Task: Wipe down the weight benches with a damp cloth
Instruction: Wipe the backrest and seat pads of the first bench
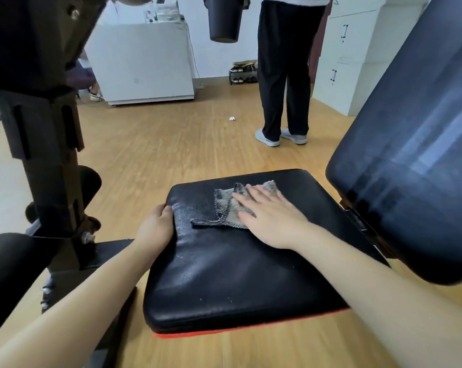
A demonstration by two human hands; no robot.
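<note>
A black padded bench seat (224, 274) with a red underside edge fills the middle of the head view. A grey patterned cloth (224, 208) lies crumpled on the seat's far half. My right hand (269, 216) lies flat on the cloth, fingers spread and pressing it onto the pad. My left hand (158, 224) grips the seat's left edge, thumb on top. The tilted black backrest (410, 155) rises at the right. The seat surface near the left edge looks wet and shiny.
A black metal frame post (49, 168) and foam rollers (12, 261) stand at the left. A person in dark trousers (283, 75) stands on the wooden floor beyond the seat. A punching bag (224, 19) hangs above; white cabinets (145, 62) line the back wall.
</note>
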